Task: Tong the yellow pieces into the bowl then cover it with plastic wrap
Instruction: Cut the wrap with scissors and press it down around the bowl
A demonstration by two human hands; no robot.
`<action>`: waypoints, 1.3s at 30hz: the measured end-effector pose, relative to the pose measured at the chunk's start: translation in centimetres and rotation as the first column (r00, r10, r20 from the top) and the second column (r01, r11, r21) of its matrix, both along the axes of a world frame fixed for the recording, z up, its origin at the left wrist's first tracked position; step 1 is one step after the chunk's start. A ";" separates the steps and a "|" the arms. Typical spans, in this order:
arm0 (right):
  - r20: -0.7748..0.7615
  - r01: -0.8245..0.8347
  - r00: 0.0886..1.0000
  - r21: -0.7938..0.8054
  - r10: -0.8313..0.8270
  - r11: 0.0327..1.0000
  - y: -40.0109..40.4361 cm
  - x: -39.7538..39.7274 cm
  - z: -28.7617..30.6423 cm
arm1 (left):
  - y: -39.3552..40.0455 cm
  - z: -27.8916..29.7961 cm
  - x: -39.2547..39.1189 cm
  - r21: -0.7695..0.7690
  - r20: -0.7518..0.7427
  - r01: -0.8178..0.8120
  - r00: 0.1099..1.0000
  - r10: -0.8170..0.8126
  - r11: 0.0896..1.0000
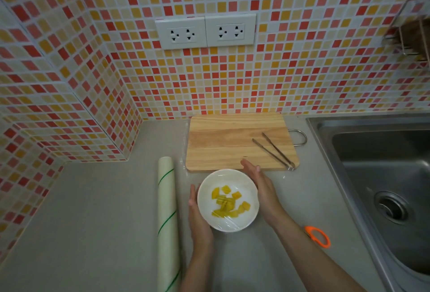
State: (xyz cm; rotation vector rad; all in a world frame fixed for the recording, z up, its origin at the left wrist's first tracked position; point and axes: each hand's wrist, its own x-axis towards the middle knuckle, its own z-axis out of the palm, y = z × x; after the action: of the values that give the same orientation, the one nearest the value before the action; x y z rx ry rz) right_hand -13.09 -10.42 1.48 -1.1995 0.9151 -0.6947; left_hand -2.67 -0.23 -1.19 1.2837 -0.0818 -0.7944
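Yellow pieces (229,202) lie in the bowl (250,216) under plastic wrap (229,219), between flat, unclenched left hand (197,216) and right hand (261,187) pressing its sides; sealing the film's edges seemingly remains.

Wooden cutting board (223,142) sits on the grey worktop (93,198). Steel sink (381,175) right of the board, orange scissors (318,237) nearer me, double wall sockets (206,31) above.
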 end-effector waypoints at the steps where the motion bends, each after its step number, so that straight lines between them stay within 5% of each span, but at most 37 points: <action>1: 0.012 -0.017 1.000 0.043 0.017 0.999 0.1 0.3 -0.4 | 0.0 -0.2 -0.2 -0.004 -0.008 0.002 1.000 -0.002 1.000; 8: 0.114 0.108 0.985 0.181 -0.130 0.978 0.9 0.4 -2.0 | -1.5 -0.4 -0.1 -0.029 -0.062 0.012 0.998 -0.014 1.000; 17: 0.046 0.188 0.981 0.023 -0.189 0.982 1.5 -1.5 -2.4 | -2.3 -0.3 2.1 -0.008 0.022 0.276 0.961 -0.275 0.961; 26: 0.138 0.089 0.984 0.159 -0.111 0.983 0.2 -0.1 -1.1 | -2.4 0.1 0.7 -0.186 0.012 0.195 0.981 -0.196 0.963; 39: 0.101 0.209 0.969 0.160 -0.227 0.965 0.5 0.0 -2.3 | -3.8 -0.5 2.2 -0.182 -0.098 0.233 0.962 -0.254 0.955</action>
State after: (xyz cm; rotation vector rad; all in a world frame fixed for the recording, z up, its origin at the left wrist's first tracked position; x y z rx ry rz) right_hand -13.07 -9.89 -0.78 -0.9242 0.9904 -0.8500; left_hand -0.46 -4.02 -1.67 1.0735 -0.2098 -1.0534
